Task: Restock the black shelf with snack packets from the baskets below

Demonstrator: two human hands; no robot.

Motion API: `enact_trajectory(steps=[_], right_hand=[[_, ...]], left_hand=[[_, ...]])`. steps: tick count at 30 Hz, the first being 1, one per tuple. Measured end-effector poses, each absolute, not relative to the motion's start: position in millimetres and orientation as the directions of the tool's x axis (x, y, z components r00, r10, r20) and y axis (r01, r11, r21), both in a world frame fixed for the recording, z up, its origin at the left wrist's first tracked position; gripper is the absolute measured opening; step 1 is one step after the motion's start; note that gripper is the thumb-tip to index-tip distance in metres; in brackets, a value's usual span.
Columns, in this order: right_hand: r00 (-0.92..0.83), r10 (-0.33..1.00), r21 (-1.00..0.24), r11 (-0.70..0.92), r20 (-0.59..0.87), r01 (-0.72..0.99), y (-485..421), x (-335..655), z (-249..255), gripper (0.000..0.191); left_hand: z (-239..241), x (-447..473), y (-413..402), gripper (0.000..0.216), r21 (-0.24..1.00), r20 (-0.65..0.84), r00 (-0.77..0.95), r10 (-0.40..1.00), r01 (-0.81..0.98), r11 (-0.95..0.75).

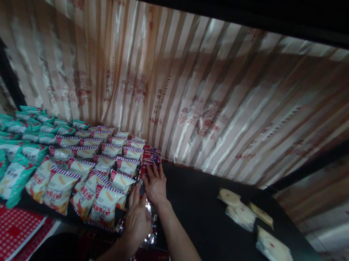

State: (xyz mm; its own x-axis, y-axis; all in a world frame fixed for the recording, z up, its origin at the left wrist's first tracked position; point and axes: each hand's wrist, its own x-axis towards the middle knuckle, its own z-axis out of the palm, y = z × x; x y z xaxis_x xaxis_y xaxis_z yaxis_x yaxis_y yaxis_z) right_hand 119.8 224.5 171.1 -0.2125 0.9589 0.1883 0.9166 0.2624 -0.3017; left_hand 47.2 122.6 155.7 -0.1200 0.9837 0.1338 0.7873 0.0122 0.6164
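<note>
While both arms are reaching in over the black shelf (192, 223), the head view is showing the two hands meeting at a narrow row of red packets (151, 155). This row is running from the shelf's front edge back toward the striped curtain (204, 77), tight against the right side of the white snack bags (105, 206). The right hand (155, 184) is lying farther in, open, its fingers extended and fanned over the red packets near the back. The left hand (137, 222) is sitting lower, nearer the front edge, its fingers pointing up the row; whether it is gripping anything, I cannot tell. The row's long axis is thus lining up roughly with the left fingers, and its back end is lying just ahead of the right fingertips, so the right hand is the nearer one there. Teal bags (13, 181) are standing to the far left, and flat wrapped rounds (277, 250) are lying well apart to the right.

The hands are hiding the middle of the row, and only shiny wrapping (152, 230) is showing beside the left hand, too blurred to count. Each packet's own long axis is staying unclear. Below the shelf, a red basket (8, 229) is being cut off by the frame, and dimness is swallowing whatever is lying beneath the wrists.
</note>
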Motion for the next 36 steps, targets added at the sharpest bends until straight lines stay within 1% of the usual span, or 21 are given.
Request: enact_trajectory(steps=[2,6,10,15,20,25,31,34,36], right_hand=[[-0.221,0.960,-0.272,0.262,0.175,0.926,228.8,118.4,170.7,0.050],[-0.208,0.963,-0.247,0.246,0.170,0.937,233.2,116.6,166.7,0.055],[-0.189,0.971,-0.260,0.221,0.144,0.940,235.2,115.6,163.0,0.056],[-0.179,0.978,-0.274,0.201,0.104,0.941,238.2,115.8,161.5,0.057],[-0.181,0.981,-0.322,0.195,0.073,0.926,240.2,116.4,163.9,0.058],[-0.151,0.980,-0.398,0.190,0.128,0.898,239.0,119.4,167.3,0.056],[-0.120,0.956,-0.405,0.224,0.267,0.886,224.9,128.7,168.8,0.046],[-0.067,0.949,-0.438,0.204,0.308,0.876,211.1,133.5,164.5,0.045],[-0.020,0.943,-0.481,0.188,0.332,0.856,199.6,136.5,159.4,0.045]], left_hand=[[150.9,48.2,120.4,0.057,0.602,0.155,-0.083,0.984,0.798,-0.028],[145.5,49.8,119.8,0.055,0.584,0.156,-0.074,0.985,0.811,-0.032],[143.8,49.8,120.1,0.052,0.573,0.163,-0.082,0.983,0.819,-0.027],[145.3,45.6,120.9,0.052,0.565,0.163,-0.052,0.985,0.824,-0.050],[153.1,43.2,122.1,0.049,0.546,0.142,-0.039,0.989,0.836,-0.045],[157.0,42.4,121.5,0.047,0.529,0.164,-0.042,0.986,0.847,-0.052],[165.5,41.7,118.6,0.047,0.495,0.155,-0.008,0.988,0.866,-0.071],[170.8,42.3,113.6,0.047,0.490,0.147,-0.002,0.989,0.869,-0.071],[172.9,43.1,107.7,0.045,0.502,0.153,0.004,0.988,0.861,-0.081]])
